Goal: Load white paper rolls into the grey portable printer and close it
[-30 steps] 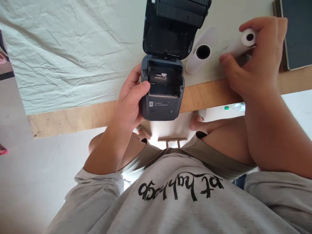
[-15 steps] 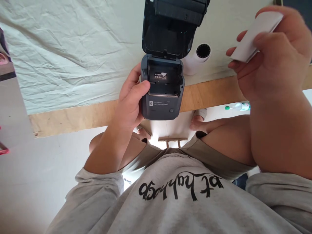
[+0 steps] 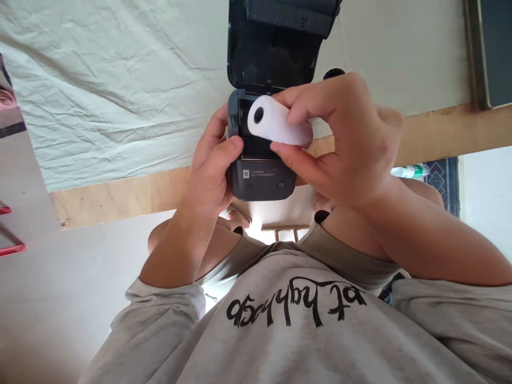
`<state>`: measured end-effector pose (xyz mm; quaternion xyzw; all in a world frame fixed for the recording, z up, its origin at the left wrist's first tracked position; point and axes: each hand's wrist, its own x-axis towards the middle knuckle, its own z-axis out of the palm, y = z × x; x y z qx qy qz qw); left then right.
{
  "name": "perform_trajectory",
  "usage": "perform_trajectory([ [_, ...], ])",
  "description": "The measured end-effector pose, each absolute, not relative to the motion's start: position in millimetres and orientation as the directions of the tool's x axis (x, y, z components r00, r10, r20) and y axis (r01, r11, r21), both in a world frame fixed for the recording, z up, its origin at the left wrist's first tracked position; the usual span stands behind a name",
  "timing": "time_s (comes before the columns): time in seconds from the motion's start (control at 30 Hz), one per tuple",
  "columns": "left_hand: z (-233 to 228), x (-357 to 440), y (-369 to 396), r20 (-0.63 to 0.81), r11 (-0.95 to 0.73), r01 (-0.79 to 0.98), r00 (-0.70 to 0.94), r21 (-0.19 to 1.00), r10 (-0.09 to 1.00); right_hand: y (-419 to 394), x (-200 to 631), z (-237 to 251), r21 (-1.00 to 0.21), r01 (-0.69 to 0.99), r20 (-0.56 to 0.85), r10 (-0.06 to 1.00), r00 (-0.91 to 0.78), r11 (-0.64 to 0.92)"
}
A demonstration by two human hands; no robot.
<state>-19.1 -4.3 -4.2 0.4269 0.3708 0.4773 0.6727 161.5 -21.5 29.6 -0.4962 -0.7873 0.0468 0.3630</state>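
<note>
My left hand (image 3: 212,168) grips the left side of a dark portable label printer (image 3: 262,186), thumb on its upper edge. The printer's black lid (image 3: 274,61) stands swung open away from me, and its paper bay shows in part. Over the bay, my right hand (image 3: 352,141) holds a white paper roll (image 3: 278,121) between thumb and fingers. The roll lies tilted, its dark core hole facing left. Whether it touches the bay floor, I cannot tell. A power button and white print are on the printer's near face.
Behind my right hand, a round black end (image 3: 334,72) of another object shows. A pale cloth (image 3: 120,96) covers the wood-edged table (image 3: 120,194). A dark framed panel (image 3: 496,53) lies at right. Below the edge are my legs and a green-labelled bottle (image 3: 412,170).
My right hand has come left and down from the upper right, bringing the white paper roll over the open bay. My left hand and the printer have barely shifted.
</note>
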Motion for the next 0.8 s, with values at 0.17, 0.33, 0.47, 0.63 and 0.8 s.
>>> perform_trajectory([
  [0.17, -3.9, -18.9, -6.8, -0.152, 0.240, -0.322, 0.277, 0.916, 0.949, -14.1, 154.2, 24.4, -0.365, 0.795, 0.531, 0.810, -0.249, 0.484],
  [0.33, 2.2, -17.8, -9.8, -0.137, 0.234, -0.355, 0.278, 0.905, 0.951, -13.4, 151.2, 20.0, -0.393, 0.706, 0.628, 0.733, -0.262, 0.589],
  [0.47, -1.5, -18.8, -9.6, -0.081, 0.186, -0.365, 0.285, 0.912, 0.955, -20.3, 149.4, 23.3, -0.375, 0.714, 0.623, 0.731, -0.279, 0.591],
  [0.63, -10.7, -22.2, -8.4, 0.009, 0.110, -0.339, 0.329, 0.934, 0.944, -31.8, 148.8, 24.2, -0.420, 0.650, 0.552, 0.747, -0.371, 0.633],
  [0.8, -13.2, -23.9, -7.8, -0.022, 0.117, -0.266, 0.335, 0.957, 0.942, -36.4, 157.3, 26.9, -0.446, 0.590, 0.564, 0.723, -0.398, 0.673],
])
